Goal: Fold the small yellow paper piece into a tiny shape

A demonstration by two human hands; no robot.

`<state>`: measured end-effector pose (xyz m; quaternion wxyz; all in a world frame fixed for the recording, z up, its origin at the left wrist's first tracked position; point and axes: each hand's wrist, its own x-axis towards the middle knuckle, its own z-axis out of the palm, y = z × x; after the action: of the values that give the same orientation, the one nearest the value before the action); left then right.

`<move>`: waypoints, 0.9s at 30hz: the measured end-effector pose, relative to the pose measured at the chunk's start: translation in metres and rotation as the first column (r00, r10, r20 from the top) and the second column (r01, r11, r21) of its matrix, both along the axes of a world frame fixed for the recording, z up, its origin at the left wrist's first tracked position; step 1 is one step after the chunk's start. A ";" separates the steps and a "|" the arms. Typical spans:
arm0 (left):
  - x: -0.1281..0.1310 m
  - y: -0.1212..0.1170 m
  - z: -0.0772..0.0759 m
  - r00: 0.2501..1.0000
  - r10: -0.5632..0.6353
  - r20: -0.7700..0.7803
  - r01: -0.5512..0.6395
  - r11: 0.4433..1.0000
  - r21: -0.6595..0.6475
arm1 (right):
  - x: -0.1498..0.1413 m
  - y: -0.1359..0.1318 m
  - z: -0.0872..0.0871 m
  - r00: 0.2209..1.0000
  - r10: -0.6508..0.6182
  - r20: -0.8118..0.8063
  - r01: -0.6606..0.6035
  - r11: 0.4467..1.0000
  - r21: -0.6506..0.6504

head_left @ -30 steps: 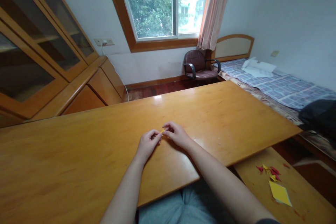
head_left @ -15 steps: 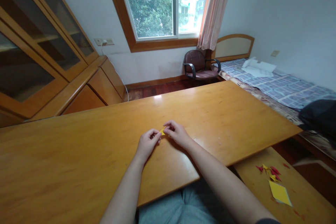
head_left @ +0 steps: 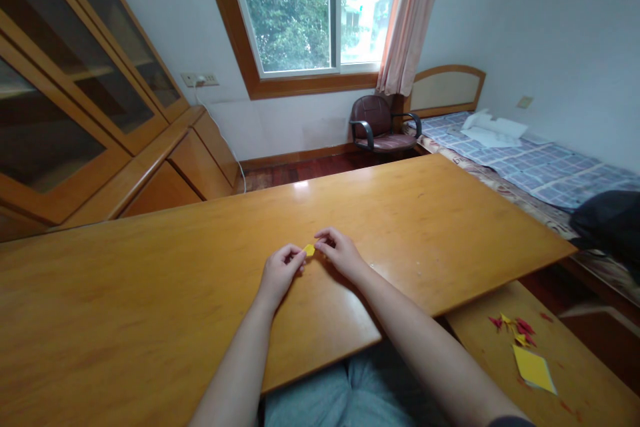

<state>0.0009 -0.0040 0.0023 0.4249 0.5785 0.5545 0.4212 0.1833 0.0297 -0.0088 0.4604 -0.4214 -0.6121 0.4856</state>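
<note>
A small piece of folded yellow paper (head_left: 309, 250) is held just above the wooden table, between my two hands. My left hand (head_left: 281, 273) pinches its left end between thumb and forefinger, the other fingers curled under. At the right edge of the paper, my right hand (head_left: 341, 255) has its thumb and a fingertip against the corner, while its forefinger arches above. The paper's underside and the exact fingertip contact on the right are too small to make out.
The wooden table (head_left: 175, 280) spans the view. At lower right, a lower surface (head_left: 480, 327) bears a stack of yellow paper squares (head_left: 534, 369) and several small red and yellow folded papers (head_left: 523, 327). Beyond stand a bed (head_left: 550, 160), an armchair (head_left: 375, 121) and a cabinet (head_left: 150, 167).
My right hand has shifted slightly right, and more of the yellow paper's flat face shows between the hands. My left hand keeps its pinch in nearly the same place.
</note>
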 end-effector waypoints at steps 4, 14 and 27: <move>-0.001 0.000 -0.001 0.992 0.044 0.118 -0.039 0.998 -0.051 | 0.001 0.003 -0.004 0.999 -0.021 -0.030 0.020 1.000 -0.015; 0.001 0.000 0.001 0.983 0.071 0.171 -0.059 0.995 -0.075 | 0.002 -0.002 0.008 1.000 -0.014 0.007 0.014 1.000 0.002; 0.000 0.001 -0.004 0.993 0.013 0.114 -0.006 0.998 -0.067 | 0.002 -0.003 0.006 0.999 0.034 -0.033 -0.036 0.999 -0.031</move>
<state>0.0013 -0.0028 -0.0020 0.4728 0.5364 0.5458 0.4370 0.1858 0.0267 -0.0033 0.4548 -0.4100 -0.6042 0.5099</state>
